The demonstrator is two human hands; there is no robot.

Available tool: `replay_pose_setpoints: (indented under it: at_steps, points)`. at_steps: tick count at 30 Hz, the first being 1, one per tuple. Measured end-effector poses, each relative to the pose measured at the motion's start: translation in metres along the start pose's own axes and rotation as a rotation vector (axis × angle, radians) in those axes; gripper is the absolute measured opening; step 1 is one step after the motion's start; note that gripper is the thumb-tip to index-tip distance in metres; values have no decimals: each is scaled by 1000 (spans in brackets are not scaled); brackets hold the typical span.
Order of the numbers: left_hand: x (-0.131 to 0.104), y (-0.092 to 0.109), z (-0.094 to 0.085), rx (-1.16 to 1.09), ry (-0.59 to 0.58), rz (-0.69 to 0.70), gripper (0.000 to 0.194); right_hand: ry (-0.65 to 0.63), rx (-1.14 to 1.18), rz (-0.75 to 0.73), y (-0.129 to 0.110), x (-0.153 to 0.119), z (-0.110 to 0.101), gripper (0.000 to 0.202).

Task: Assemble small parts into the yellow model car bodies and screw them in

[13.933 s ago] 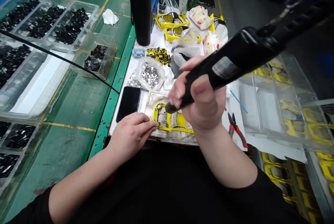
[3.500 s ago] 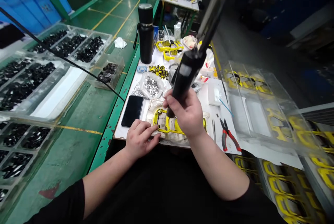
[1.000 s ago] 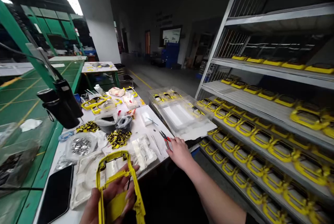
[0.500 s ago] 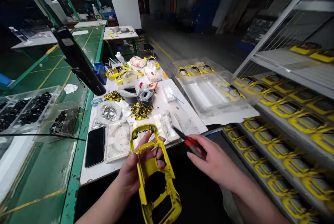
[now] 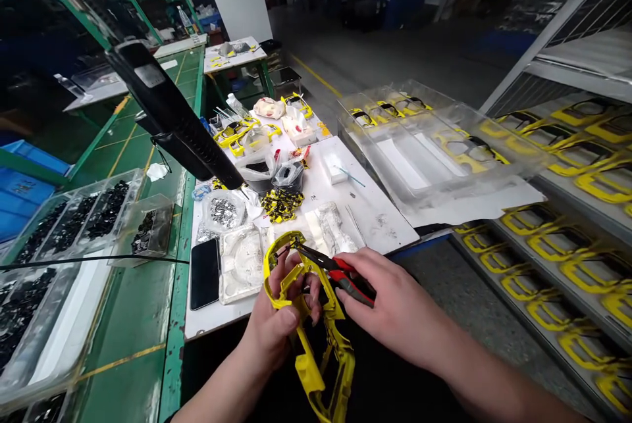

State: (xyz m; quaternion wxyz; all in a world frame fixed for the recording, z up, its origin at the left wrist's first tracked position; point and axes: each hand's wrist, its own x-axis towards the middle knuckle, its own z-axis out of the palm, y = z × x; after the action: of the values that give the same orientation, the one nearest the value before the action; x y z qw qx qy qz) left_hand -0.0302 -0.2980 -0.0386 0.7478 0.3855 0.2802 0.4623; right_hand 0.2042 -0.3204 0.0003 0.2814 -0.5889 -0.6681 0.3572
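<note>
A yellow plastic frame [image 5: 311, 370] with wide openings rests tilted in my left hand [image 5: 281, 318], whose thumb and fingers are closed around its side. In my right hand [image 5: 390, 304] is a pair of needle-nose pliers [image 5: 345, 272] with red and black handles. The long dark jaws reach to the frame's upper end, at a small dark part there. Whether they grip that part I cannot tell. Behind the frame, a worn white mould block [image 5: 240, 265] and a black phone [image 5: 204, 273] lie on the white table [image 5: 380, 212].
A black electric screwdriver [image 5: 178, 114] hangs at left over the table. Small yellow-black parts [image 5: 282, 204] are heaped beside a bag of metal pieces [image 5: 224, 211]. To the right stand a clear tray [image 5: 409, 193] and racks of yellow frames [image 5: 538, 219]. Bins of black parts [image 5: 106, 212] line the left.
The pliers have moved left, from beside the frame to its upper end. My left hand has turned the frame more edge-on. The camera view has shifted somewhat.
</note>
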Motion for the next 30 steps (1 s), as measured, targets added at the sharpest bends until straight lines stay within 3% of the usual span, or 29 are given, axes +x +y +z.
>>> replay_pose_setpoints:
  at_steps: [5,15,21,25,30]
  points:
    - [-7,-2,-3,142,-18,26,76,-17,61,-6,-10,1,1,29]
    - [-8,6,-1,236,47,-92,79,-41,-453,21,-9,2,11,33]
    - [-6,10,10,261,101,-103,77,-40,-606,-3,1,5,18,46]
    - [-5,12,14,273,122,-99,75,-56,-572,-24,7,8,17,53]
    - [-13,11,2,201,93,-86,73,-176,-342,-38,16,0,1,47]
